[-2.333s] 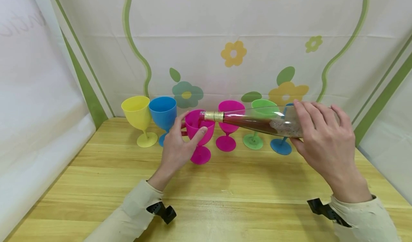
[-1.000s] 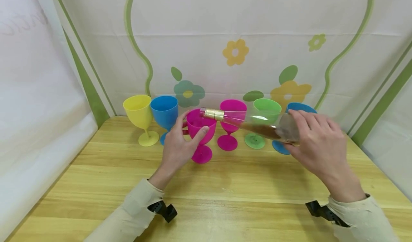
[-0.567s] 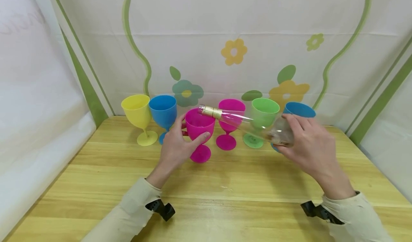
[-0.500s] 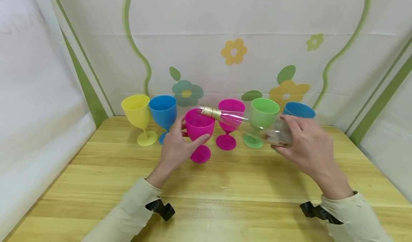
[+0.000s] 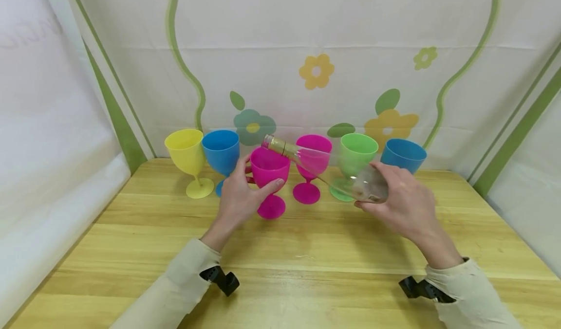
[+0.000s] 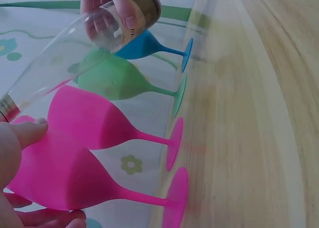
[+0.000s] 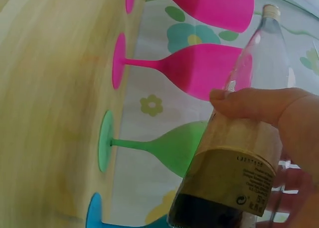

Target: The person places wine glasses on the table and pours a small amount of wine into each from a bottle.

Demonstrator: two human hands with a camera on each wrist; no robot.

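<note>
Two hands are up over the counter [image 5: 280, 251], both forearms reaching in from the near edge in cream sleeves. Left hand [image 5: 238, 198] wraps the bowl of the front pink goblet [image 5: 268, 169], thumb on the side toward the right edge, fingers curled round the back; the left wrist view shows a fingertip [image 6: 31, 131] pressed on that pink bowl. That goblet stands upright on its foot, a step nearer the near edge than the row behind it.

Right hand [image 5: 401, 205] grips the clear glass bottle [image 5: 326, 171] by its fat base end, thumb [image 7: 249, 104] across the label in the right wrist view. Long axis runs across the counter, base low toward the right edge, neck rising toward the left edge. Gold-foiled mouth [image 5: 273, 144] sits just above the rim of the held goblet, at the highest point of the bottle. A little brownish residue shows in the base.

Behind, along the far edge: yellow goblet [image 5: 187, 155], blue goblet [image 5: 221, 151], second pink goblet [image 5: 312, 166], green goblet [image 5: 357, 156], then another blue goblet [image 5: 403, 155] nearest the right edge, all upright.
</note>
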